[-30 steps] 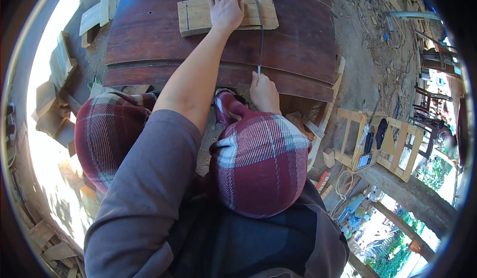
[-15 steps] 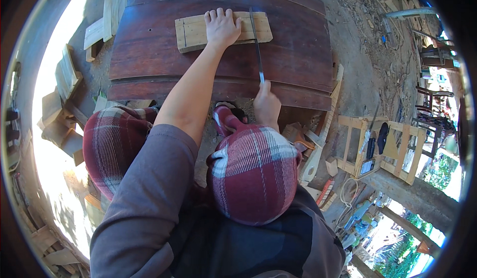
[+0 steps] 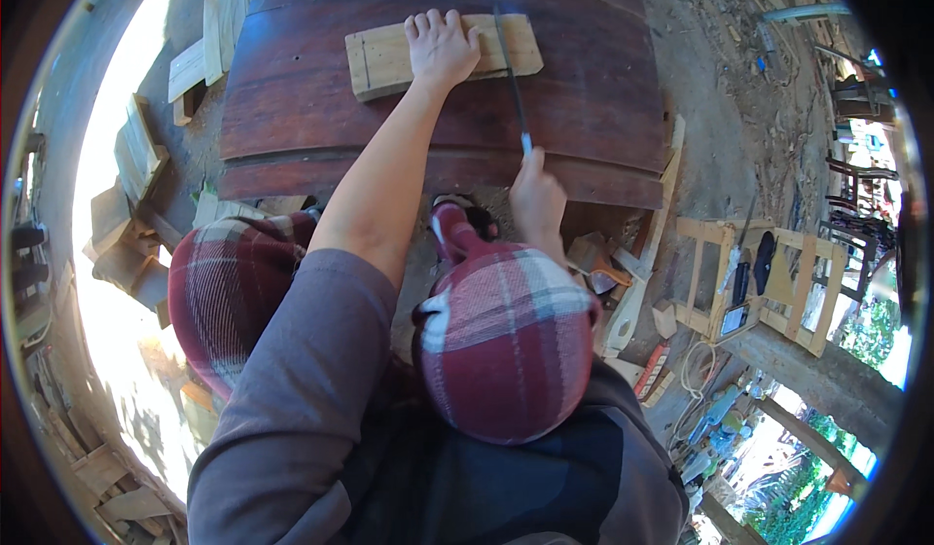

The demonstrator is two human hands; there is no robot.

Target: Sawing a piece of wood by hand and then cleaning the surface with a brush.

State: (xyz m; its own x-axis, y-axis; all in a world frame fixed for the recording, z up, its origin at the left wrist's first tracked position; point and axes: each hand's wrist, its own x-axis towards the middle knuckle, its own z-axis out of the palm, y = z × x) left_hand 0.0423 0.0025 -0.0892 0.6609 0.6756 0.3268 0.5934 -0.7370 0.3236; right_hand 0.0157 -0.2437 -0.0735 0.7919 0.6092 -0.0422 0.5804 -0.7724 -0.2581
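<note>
A thick wooden board [image 3: 384, 58] with a dark line marked across its left end lies on a reddish-brown wooden table [image 3: 292, 107]. My left hand [image 3: 444, 51] presses flat on the board's middle, fingers spread. Right of it, a narrow-looking handsaw [image 3: 517, 97] crosses the board near its right end, its blade seen almost edge-on. My right hand [image 3: 538, 198] is closed round the saw's handle, just over the table's near edge, and hides most of it. How deep the blade sits in the wood, I cannot tell.
My knees, in red plaid cloth [image 3: 506, 350], are below the table's near edge. Pale boards [image 3: 222, 34] and wooden pieces [image 3: 112, 219] lie on the ground at left. To the right stands a wooden frame [image 3: 808, 292] with tools on it; offcuts [image 3: 623, 321] lie below the table's right corner.
The whole view has shifted slightly, carrying the table and board a little to the right. My right hand and the saw remain at the board's right end; my left hand stays on the board.
</note>
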